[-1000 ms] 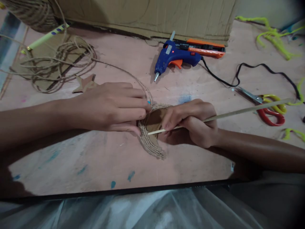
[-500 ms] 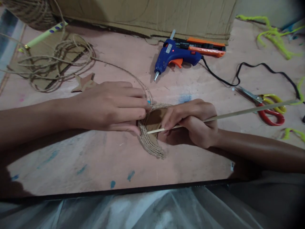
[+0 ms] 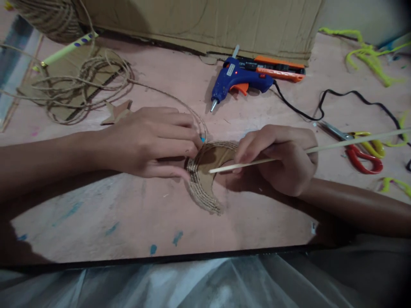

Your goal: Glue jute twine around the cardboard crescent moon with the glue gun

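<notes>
A cardboard crescent [image 3: 205, 176] lies on the table, its outer curve lined with rows of jute twine [image 3: 199, 194]. At its left side my left hand [image 3: 162, 143] holds it, fingers together and fingertips and thumb along the twine. A small blue bit shows by those fingertips, too covered to name. My right hand [image 3: 282, 156] is closed around a thin wooden stick [image 3: 356, 141]. The stick's pale tip is over the bare cardboard inside the curve, a little right of the twine rows; whether it touches cannot be told. From the crescent's top, loose twine [image 3: 160, 90] runs up to the left.
Beyond the hands lie a blue glue gun [image 3: 221, 81] with a lit red light, and an orange cutter [image 3: 281, 72]. Scissors [image 3: 362, 152] and yellow fuzzy strands [image 3: 369, 60] are at right. A cardboard star [image 3: 117, 112], coiled twine [image 3: 83, 81] and a twine spool [image 3: 48, 19] are at left.
My right hand has drawn back to the right with the stick, whose tip has left the twine rows. My left hand stays at the crescent's left side.
</notes>
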### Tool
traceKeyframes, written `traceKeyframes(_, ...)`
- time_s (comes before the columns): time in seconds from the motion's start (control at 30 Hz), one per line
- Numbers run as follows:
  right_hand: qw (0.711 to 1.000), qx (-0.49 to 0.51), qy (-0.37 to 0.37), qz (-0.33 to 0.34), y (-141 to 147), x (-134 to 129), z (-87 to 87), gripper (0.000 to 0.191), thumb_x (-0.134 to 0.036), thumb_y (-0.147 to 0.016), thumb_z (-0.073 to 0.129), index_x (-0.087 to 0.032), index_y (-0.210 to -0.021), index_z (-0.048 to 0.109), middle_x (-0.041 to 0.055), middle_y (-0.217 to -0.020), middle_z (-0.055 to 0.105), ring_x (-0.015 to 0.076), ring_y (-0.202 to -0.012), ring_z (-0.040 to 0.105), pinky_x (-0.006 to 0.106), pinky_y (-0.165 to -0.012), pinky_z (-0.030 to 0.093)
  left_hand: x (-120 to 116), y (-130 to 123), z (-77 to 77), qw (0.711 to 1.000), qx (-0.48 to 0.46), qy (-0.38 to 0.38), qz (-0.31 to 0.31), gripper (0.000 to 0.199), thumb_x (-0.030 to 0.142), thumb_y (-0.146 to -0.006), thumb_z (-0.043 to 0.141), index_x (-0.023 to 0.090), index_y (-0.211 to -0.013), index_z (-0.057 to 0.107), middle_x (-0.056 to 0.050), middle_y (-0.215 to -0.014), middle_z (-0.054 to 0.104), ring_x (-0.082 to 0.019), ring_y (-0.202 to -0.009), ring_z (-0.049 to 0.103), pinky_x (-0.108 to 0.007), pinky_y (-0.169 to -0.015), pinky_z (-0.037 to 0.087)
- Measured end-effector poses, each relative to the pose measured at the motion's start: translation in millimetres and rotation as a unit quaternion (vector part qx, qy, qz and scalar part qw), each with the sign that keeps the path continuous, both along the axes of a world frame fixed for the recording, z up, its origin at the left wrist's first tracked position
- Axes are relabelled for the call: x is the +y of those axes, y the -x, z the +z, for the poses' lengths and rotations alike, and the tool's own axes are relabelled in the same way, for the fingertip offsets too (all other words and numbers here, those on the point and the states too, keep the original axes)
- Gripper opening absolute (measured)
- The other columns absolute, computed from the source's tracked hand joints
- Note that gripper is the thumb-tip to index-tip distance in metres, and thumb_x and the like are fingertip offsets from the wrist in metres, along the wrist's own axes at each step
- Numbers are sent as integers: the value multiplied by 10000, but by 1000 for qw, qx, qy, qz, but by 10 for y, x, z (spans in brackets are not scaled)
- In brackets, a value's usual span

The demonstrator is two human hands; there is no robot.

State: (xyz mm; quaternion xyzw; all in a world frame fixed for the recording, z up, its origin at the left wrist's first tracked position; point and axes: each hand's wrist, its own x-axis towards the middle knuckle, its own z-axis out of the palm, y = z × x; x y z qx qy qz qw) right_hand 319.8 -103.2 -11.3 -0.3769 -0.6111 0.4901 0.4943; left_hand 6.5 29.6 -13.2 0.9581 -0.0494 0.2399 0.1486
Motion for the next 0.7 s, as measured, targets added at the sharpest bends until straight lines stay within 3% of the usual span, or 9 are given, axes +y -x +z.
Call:
traceKeyframes(0.1, 999, 39, 28, 19, 24, -24, 53, 266, -270, -1152, 715, -255, -966, 905, 54, -873, 872, 226, -670, 802, 346, -587, 626, -27, 13, 46, 999, -24, -19, 10, 389, 648, -1336, 662, 270, -1276, 729, -95, -1197, 870, -255, -994, 790, -433, -838, 591)
traceKeyframes(0.23, 997, 59, 29, 36, 69, -18, 77, 269, -235, -1150, 723, -246, -951, 904, 42, -890, 883, 213, -694, 813, 346, -672, 669, -185, 16, 135, 999, -26, 9, 47, 350, 616, -1354, 644, 280, -1284, 714, -71, -1187, 810, -208, -923, 747, -378, -778, 574)
traceKeyframes(0.43, 995, 84, 10, 46, 94, 5, 90, 321, -135, -1145, 682, -239, -993, 944, 35, -922, 910, 194, -745, 845, 305, -701, 703, -444, -26, 250, 991, -13, 72, 113, 192, 443, -1347, 720, 296, -1227, 746, -9, -1078, 812, -164, -856, 762, -325, -791, 536)
traceKeyframes(0.57, 996, 55, -59, 39, 77, -6, 106, 304, -155, -1193, 679, -236, -1079, 950, 39, -986, 928, 190, -812, 871, 293, -722, 711, -518, -36, 303, 984, -5, 82, 159, 222, 375, -1342, 719, 267, -1157, 773, -2, -1052, 805, -145, -832, 741, -287, -785, 530)
traceKeyframes(0.7, 982, -77, -174, -4, 82, -67, 136, 372, -86, -1182, 623, -272, -1150, 944, 36, -1056, 945, 197, -872, 885, 327, -786, 729, -551, -35, 312, 969, -6, 108, 223, 219, 379, -1318, 766, 248, -1148, 807, -27, -1061, 816, -171, -879, 776, -313, -747, 519)
